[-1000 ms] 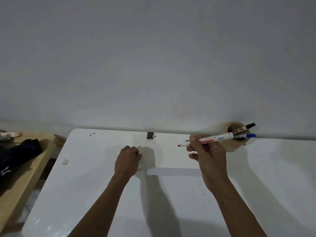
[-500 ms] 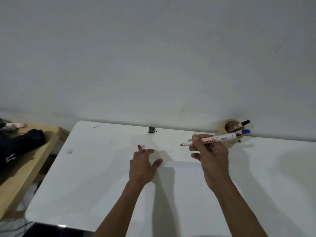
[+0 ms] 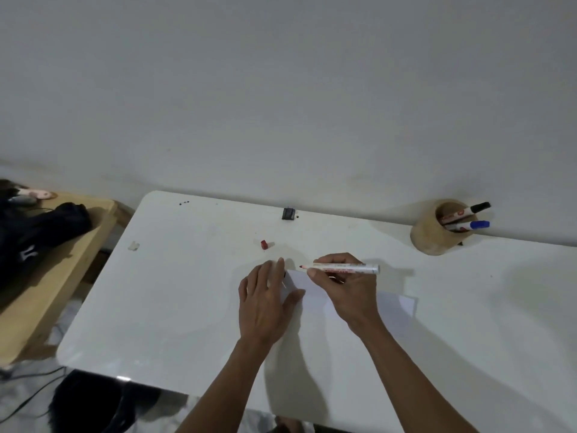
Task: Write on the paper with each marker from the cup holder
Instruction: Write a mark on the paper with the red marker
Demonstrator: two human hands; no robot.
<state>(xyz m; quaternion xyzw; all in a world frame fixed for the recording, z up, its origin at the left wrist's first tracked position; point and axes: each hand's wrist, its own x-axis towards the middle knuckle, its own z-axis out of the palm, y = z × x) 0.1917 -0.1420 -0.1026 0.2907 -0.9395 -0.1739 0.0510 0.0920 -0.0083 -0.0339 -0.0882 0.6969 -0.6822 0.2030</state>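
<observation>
My right hand (image 3: 346, 289) grips an uncapped red marker (image 3: 343, 268), held level with its red tip pointing left over the far left corner of a white paper sheet (image 3: 396, 307). My left hand (image 3: 265, 301) lies flat with fingers spread on the paper's left edge. The red cap (image 3: 264, 244) rests on the white table (image 3: 175, 292) beyond my left hand. A wooden cup holder (image 3: 432, 232) at the far right holds a black-capped marker (image 3: 468, 211) and a blue-capped marker (image 3: 468, 225).
A small black object (image 3: 288, 213) sits at the table's far edge by the wall. A small white scrap (image 3: 133, 245) lies near the left edge. A wooden side table (image 3: 46, 292) with a black bag (image 3: 37, 239) stands to the left.
My right hand has lowered the marker from near the cup to over the paper. My left hand let go of the red cap, opened, and moved onto the paper's edge.
</observation>
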